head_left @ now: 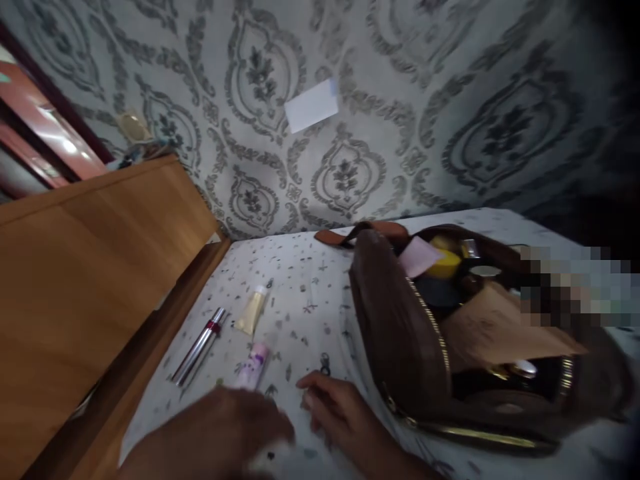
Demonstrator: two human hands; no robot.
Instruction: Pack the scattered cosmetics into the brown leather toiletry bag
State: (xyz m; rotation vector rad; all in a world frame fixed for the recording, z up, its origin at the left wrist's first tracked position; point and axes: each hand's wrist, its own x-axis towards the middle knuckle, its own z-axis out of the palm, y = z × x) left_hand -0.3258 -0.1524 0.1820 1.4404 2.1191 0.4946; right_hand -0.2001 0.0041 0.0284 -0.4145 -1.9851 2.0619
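My left hand (pixel 225 423) is blurred over the near part of the white printed cloth (pixel 305 320), at the lower end of a lilac tube (pixel 253 367); its fingertips are smeared, and a whitish blur beneath them cannot be made out. To its right, my right hand (pixel 345 413) hovers low over the cloth with loosely bent fingers apart and nothing visible in them. Further left lies a silver tube with a red band (pixel 200 347). A small cream tube with a white cap (pixel 253 310) rests behind the lilac one.
An open brown bag (pixel 400 327) fills the right side, holding a brown paper envelope (pixel 505 327), a yellow round item (pixel 443 264) and a pink paper (pixel 419 257). A wooden panel (pixel 100 267) borders the left. Behind is a patterned wall (pixel 400 147) with a white switch plate (pixel 313 107).
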